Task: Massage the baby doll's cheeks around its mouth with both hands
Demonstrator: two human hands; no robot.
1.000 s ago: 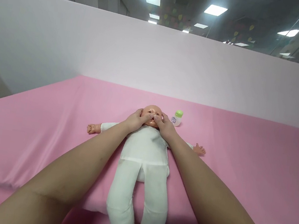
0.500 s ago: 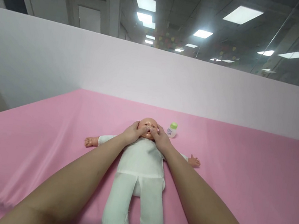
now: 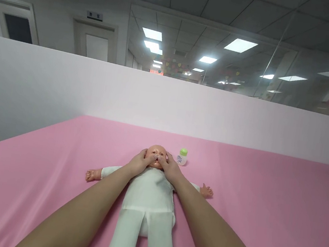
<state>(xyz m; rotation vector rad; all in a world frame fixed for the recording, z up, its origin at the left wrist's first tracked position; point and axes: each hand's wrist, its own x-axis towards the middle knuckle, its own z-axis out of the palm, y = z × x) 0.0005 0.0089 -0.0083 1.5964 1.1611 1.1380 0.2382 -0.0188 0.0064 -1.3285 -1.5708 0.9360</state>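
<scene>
A baby doll [image 3: 150, 193] with a white cloth body lies on its back, head away from me and arms spread wide. My left hand [image 3: 140, 163] cups the left side of its head, the thumb resting on the face beside the nose. Mirroring it, my right hand [image 3: 171, 170] holds the right side, its thumb also by the nose. The thumb tips nearly meet; the other fingers wrap round the sides of the head and are partly hidden. Just right of the head stands a small clear bottle [image 3: 182, 159] with a green cap.
A pink sheet [image 3: 256, 211] covers the surface under the doll. Behind it runs a low white wall [image 3: 215, 116], with glass, ceiling lights and a door [image 3: 97, 43] beyond.
The camera has tilted up, so doll, hands and bottle sit lower in the picture. Both thumbs stay beside the nose, with little visible shift on the face.
</scene>
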